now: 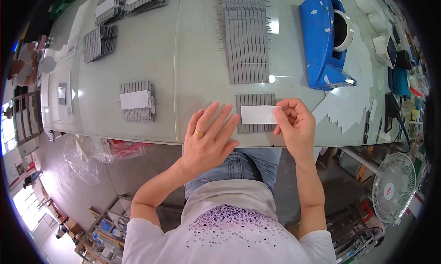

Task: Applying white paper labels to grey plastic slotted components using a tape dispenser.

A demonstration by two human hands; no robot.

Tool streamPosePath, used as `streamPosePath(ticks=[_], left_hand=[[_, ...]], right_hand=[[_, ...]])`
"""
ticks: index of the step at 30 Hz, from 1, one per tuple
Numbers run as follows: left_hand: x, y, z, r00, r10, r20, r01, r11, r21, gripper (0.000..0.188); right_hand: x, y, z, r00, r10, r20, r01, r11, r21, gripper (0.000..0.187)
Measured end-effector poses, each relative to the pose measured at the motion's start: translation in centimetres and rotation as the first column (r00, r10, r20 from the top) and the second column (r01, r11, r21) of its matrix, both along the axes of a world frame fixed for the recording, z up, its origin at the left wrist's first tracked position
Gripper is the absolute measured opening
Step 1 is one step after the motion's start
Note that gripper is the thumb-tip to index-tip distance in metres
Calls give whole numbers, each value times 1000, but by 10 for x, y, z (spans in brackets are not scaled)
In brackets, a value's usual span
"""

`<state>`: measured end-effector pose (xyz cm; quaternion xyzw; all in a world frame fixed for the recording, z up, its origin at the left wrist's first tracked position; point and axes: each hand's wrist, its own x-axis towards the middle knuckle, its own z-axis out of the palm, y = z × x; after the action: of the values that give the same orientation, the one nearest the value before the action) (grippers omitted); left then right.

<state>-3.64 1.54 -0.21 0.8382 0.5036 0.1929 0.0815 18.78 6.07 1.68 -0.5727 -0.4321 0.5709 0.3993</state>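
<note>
A grey ribbed panel of narrow strips point(255, 129) lies near the table's front edge, with a white paper slip point(258, 115) across its middle. My right hand point(295, 123) pinches the slip's right end between thumb and fingers. Just left of the panel, my left hand point(209, 133) hovers with its fingers spread, a ring on one finger, holding nothing. Farther left sits a small stack of similar grey panels point(137, 118) with a white slip point(134, 100) on top. Beyond the panel, a long row of overlapping grey panels point(248, 48) runs toward the far side.
A blue tape dispenser point(317, 43) with a white roll point(342, 30) stands at the far right, beside white paper sheets point(349, 98). More panel stacks point(99, 42) lie at the far left. Below the table are a fan point(393, 187) and plastic bags point(82, 156).
</note>
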Motion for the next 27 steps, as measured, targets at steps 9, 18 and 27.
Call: streamPosePath(ticks=[9,18,27], left_hand=[[-1,1,2,1000,-2,8,2,1000,-24,46],[1,-1,1,998,-5,-65,7,999,33,48],[-1,-13,3,999,6,-51,2,986,165,42]], right_hand=[[-7,2,2,995,21,96,-23,1000,12,10],[-8,1,5,990,25,141,-29,999,25,11],[62,18,35,724,-471,504,132,812,569,7]])
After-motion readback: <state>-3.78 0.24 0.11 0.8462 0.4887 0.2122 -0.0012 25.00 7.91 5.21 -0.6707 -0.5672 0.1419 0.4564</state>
